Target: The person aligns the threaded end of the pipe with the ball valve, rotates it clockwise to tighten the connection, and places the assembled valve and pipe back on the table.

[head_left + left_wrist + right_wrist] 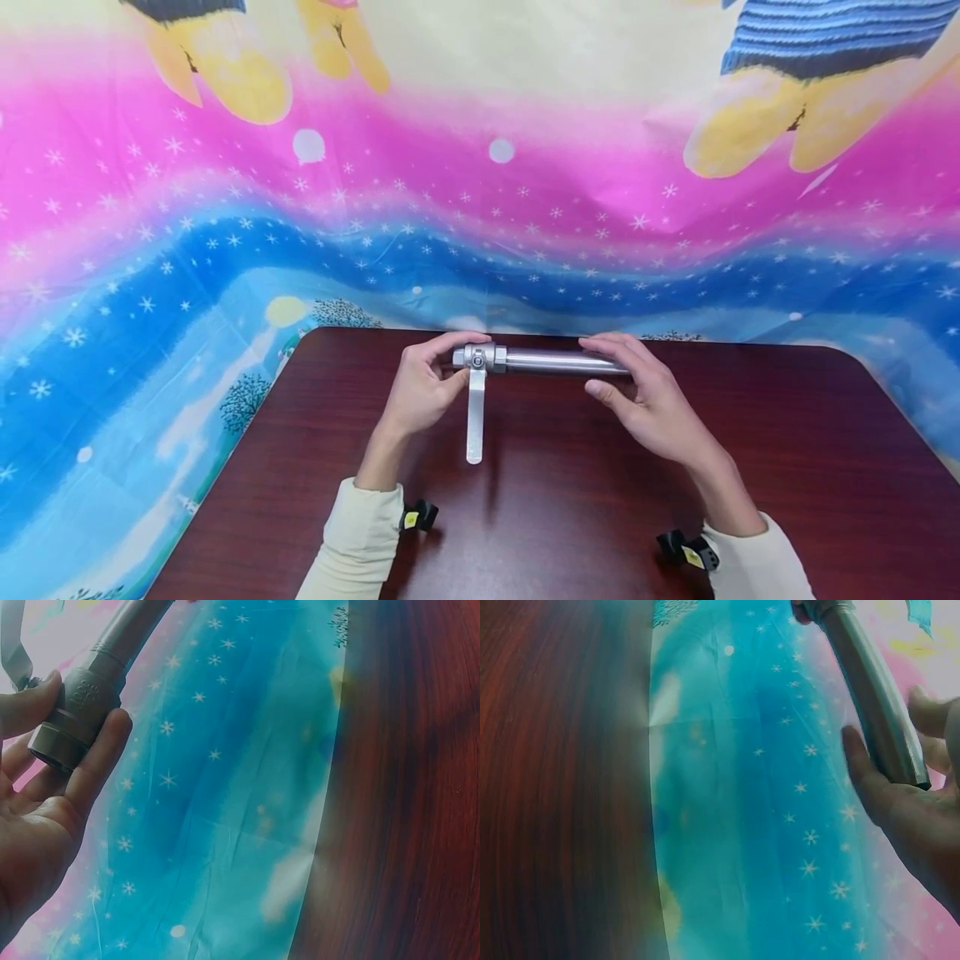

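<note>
A steel ball valve (477, 357) with a long flat lever handle (475, 421) is joined to a straight metal pipe (558, 361). My left hand (423, 387) holds the valve body at its left end, thumb on the near side and fingers on the far side. The lever points toward me. In the left wrist view, the valve's open threaded end (56, 746) shows between thumb and fingers. My right hand (660, 404) is around the pipe's right end, its fingers extended and the thumb spread away. The pipe's end (907, 776) lies against the right fingers in the right wrist view.
The dark brown wooden table (570, 517) lies beneath the hands. Behind it hangs a pink and blue printed cloth (450, 208) with snowflakes, reaching down past the table's edges. Black wrist devices (420, 517) are strapped at both sleeves.
</note>
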`<action>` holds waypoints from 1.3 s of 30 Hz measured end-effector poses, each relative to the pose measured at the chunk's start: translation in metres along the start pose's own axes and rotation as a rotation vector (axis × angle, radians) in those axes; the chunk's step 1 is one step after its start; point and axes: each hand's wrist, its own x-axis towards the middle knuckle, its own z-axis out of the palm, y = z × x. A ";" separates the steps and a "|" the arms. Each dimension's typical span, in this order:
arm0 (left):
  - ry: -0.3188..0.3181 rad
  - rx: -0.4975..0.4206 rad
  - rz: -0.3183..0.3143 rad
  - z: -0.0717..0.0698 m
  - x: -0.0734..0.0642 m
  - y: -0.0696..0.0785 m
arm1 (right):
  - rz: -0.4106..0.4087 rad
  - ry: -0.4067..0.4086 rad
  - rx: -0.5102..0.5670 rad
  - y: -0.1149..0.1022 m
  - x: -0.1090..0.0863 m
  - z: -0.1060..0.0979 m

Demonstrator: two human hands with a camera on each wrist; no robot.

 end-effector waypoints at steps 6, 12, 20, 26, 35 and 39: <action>0.009 0.029 -0.026 0.000 0.000 0.000 | -0.020 0.044 0.024 -0.001 0.001 0.004; 0.004 0.022 -0.026 0.001 0.001 0.000 | -0.091 0.132 -0.009 0.003 0.002 0.004; 0.010 -0.007 -0.003 0.001 0.002 0.001 | -0.114 0.137 -0.013 0.001 0.004 0.004; 0.006 -0.022 -0.001 0.001 0.002 0.001 | -0.144 0.140 -0.007 0.001 0.004 0.004; 0.002 -0.018 -0.003 0.001 0.000 0.002 | -0.107 0.085 -0.007 0.000 0.002 0.003; 0.002 -0.005 -0.004 0.001 -0.001 0.003 | -0.037 0.057 0.000 -0.002 0.000 0.005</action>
